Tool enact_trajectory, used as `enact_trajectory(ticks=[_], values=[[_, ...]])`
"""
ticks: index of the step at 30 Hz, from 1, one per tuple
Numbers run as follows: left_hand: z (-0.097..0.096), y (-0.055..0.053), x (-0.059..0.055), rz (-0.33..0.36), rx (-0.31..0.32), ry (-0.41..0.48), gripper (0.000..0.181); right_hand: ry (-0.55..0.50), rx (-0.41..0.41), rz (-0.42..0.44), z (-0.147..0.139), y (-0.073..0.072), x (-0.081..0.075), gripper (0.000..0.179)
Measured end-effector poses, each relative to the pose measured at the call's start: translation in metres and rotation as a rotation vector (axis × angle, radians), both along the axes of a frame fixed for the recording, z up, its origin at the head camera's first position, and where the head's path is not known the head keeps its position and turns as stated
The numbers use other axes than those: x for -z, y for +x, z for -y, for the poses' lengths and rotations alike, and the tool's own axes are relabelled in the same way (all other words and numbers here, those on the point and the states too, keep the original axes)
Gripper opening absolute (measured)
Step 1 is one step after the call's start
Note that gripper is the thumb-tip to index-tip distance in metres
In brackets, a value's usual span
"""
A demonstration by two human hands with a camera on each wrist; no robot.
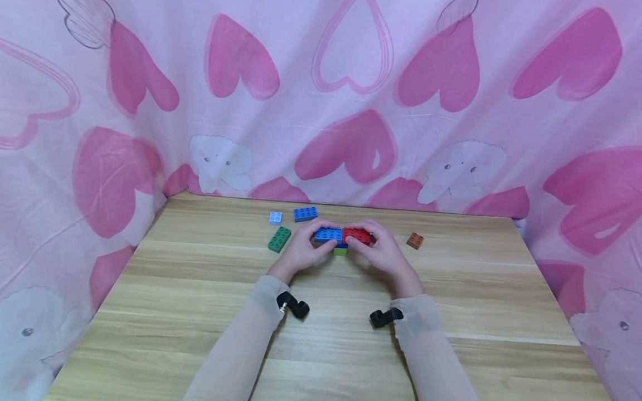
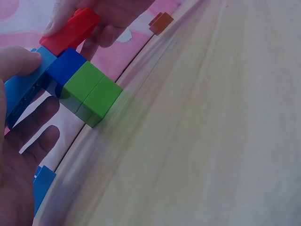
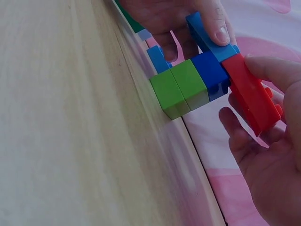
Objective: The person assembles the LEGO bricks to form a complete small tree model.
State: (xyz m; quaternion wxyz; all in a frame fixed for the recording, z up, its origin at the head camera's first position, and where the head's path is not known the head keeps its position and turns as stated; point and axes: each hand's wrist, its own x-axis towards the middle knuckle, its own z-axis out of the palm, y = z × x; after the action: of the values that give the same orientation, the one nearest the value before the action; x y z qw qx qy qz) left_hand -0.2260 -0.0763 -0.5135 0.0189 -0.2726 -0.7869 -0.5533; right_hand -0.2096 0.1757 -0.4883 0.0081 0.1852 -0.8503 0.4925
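Apparently I'm at the pressing-together step, with a small stack just below the centre of the head view. My left hand pinches a blue brick, thumb on its near side; my right hand grips a red brick in the same manner. The two bricks meet end to end over a dark blue block, each reaching outward past it, and beneath that come two lime-green blocks, one on the other. The column seems to stand on the table.

I judge that the next move calls for even, downward pressure from both thumbs, since a harder push on one overhanging end could tip the narrow column. After that I'd likely let go and choose another piece: the green brick left of centre, or the brown brick right of centre.
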Motion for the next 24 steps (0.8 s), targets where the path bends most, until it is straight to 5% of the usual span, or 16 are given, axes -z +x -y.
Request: enact_trajectory(ticks=[14,24], values=[[-0.0011,-0.0006,-0.0003,0.003,0.006,0.027,0.033,-0.045,0.006,0.044,0.0032,0.0003,0.002,0.035],[-0.0019,0.0017,-0.0018,0.07,-0.006,0.04,0.033,-0.08,-0.003,0.103,0.0021,-0.0006,0.004,0.037]])
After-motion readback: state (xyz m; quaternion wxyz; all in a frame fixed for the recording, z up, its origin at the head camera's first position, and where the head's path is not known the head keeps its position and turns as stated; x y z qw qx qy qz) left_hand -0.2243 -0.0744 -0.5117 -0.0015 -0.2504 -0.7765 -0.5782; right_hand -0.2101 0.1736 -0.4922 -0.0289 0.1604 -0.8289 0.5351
